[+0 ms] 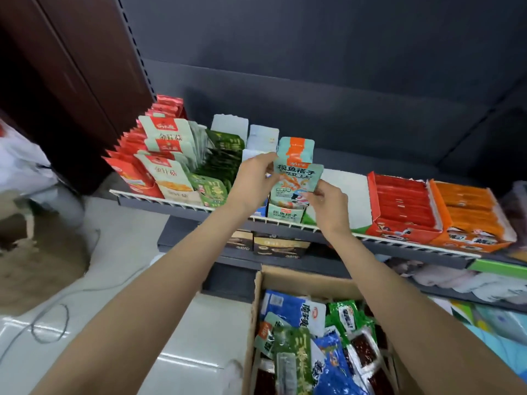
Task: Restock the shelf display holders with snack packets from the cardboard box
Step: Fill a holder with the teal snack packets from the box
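The restocking seems about half done. On the shelf [285,223], the holders at the left already stand full of red, cream and green packets, and the red and orange trays at the right are full too. The cardboard box [258,303], near the person on the floor, still holds many mixed packets, so much work is left.

Both hands hold one teal snack packet [296,178] above its teal display holder [285,213] in the middle of the shelf. The left hand [256,178] pinches the packet's upper left edge between curled fingers and thumb. The right hand [328,202] pinches its lower right corner. The packet appears not yet seated.
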